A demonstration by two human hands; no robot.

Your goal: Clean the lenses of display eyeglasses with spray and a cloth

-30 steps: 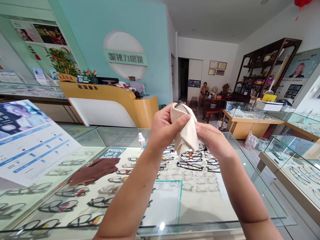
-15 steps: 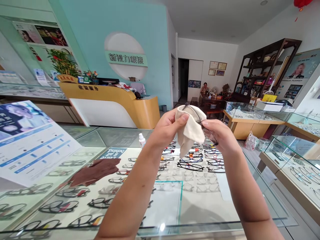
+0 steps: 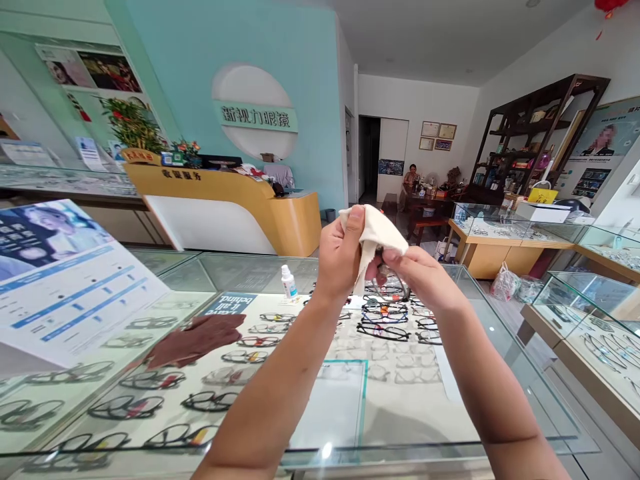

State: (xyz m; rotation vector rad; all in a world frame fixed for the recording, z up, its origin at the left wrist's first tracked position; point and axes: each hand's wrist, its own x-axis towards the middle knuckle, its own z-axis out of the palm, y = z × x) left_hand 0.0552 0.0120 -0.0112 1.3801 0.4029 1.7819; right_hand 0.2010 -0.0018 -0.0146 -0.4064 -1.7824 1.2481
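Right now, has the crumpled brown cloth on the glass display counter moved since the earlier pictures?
No. The crumpled brown cloth lies in the same place against the blue card with white lettering; both shift slightly together as the view moves.

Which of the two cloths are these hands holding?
The cream cloth, held up by the left hand and right hand; the brown cloth lies apart, crumpled on the glass display case.

Free to pass above the fingers (image 3: 355, 225), through open air. Blocked between them by pale cloth (image 3: 383, 230), beneath them by glass worktop (image 3: 410, 413). Obstructed lower left by upright white bottle (image 3: 289, 285), farther left by brown cloth (image 3: 200, 339), tilted placard (image 3: 70, 287).
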